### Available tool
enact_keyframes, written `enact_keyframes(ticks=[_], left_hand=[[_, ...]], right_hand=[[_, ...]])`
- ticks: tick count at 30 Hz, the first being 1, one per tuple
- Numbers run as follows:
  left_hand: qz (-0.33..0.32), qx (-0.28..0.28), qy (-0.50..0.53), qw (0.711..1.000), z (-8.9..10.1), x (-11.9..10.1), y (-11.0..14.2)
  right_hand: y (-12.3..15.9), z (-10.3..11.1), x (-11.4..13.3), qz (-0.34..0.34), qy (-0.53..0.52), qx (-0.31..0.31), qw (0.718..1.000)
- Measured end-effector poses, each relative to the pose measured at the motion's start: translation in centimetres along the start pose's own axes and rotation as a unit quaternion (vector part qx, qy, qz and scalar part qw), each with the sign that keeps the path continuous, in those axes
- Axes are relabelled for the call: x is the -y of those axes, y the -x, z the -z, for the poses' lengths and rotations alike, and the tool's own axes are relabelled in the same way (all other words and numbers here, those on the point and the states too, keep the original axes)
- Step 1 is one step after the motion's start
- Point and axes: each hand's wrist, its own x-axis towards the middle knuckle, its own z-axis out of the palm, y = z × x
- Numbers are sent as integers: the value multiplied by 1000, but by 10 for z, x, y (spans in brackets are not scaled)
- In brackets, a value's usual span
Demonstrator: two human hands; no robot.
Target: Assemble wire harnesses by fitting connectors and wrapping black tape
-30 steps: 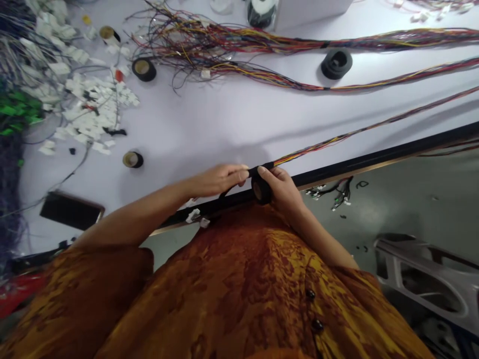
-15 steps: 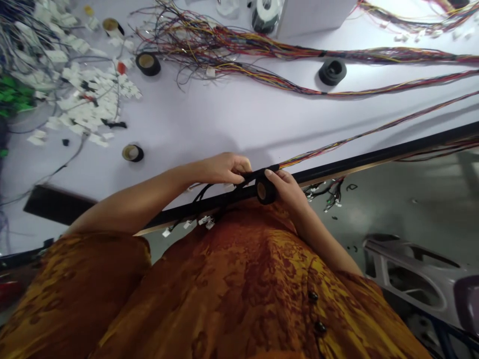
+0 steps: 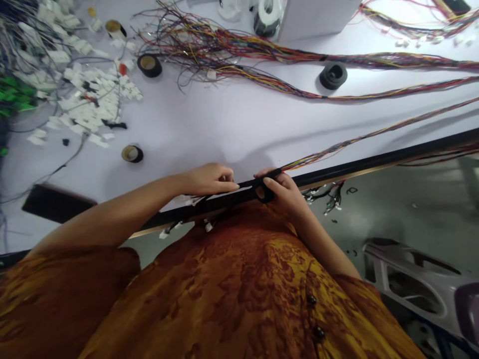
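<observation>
My right hand [image 3: 282, 192] grips a roll of black cloth tape [image 3: 264, 193], partly hidden behind its fingers, against a black-wrapped wire harness [image 3: 254, 185]. My left hand [image 3: 211, 179] is curled over the same harness a little to the left, with its fingers close against the black wrap. Beyond my right hand, the bundle's unwrapped multicoloured wires [image 3: 374, 131] run off to the right. Short wire ends with white connectors [image 3: 164, 234] hang below the table edge near my body.
Several wire bundles [image 3: 299, 89], tape rolls [image 3: 132, 154] [image 3: 149, 66] and a grey rubber ring [image 3: 333, 76] lie on the white table [image 3: 187, 134]. White connectors [image 3: 90, 99] are heaped at left. The table's black edge [image 3: 355, 169] runs behind my hands, with a grey floor and a metal frame [image 3: 407, 284] beyond.
My left hand has moved slightly left, away from the tape roll. My right fingers now cover more of the roll, and the harness lies straighter along the table edge.
</observation>
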Motion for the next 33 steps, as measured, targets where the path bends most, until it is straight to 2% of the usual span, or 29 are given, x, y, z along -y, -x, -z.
enact_keyframes(ticks=[2, 5, 7, 9, 11, 15, 17, 19, 22, 23, 26, 29, 31, 33], left_hand=[[40, 65, 161, 984, 4, 13, 2], [71, 128, 342, 928, 1, 27, -1], [66, 182, 385, 903, -3, 32, -5], [50, 206, 382, 900, -5, 33, -11], [25, 177, 358, 916, -3, 30, -15], [-23, 53, 283, 957, 12, 18, -17], [-26, 20, 277, 960, 20, 14, -16], [-35, 49, 329, 942, 23, 14, -15], [-62, 129, 450, 882, 15, 23, -19], [-65, 134, 486, 861, 10, 26, -21], [-30, 80, 564, 822, -10, 30, -27], [30, 67, 563, 823, -21, 27, -30], [41, 113, 531, 839, -23, 25, -30], [18, 171, 522, 835, -27, 25, -30]], right_hand=[[-1, 5, -2, 56, 35, 31, 997], [-4, 12, -1, 120, 87, 66, 987], [-6, 16, 1, 134, 112, 79, 981], [-6, 18, 5, 137, 132, 93, 977], [-5, 20, 9, 140, 148, 108, 973], [-3, 20, 12, 159, 165, 102, 968], [-2, 20, 11, 167, 168, 93, 967], [-1, 20, 9, 176, 162, 93, 966], [2, 20, 7, 180, 143, 93, 969], [3, 20, 6, 178, 138, 91, 970], [6, 19, 7, 176, 133, 82, 972], [5, 19, 8, 182, 127, 91, 971], [5, 20, 9, 193, 131, 94, 968], [4, 21, 10, 203, 136, 93, 965]])
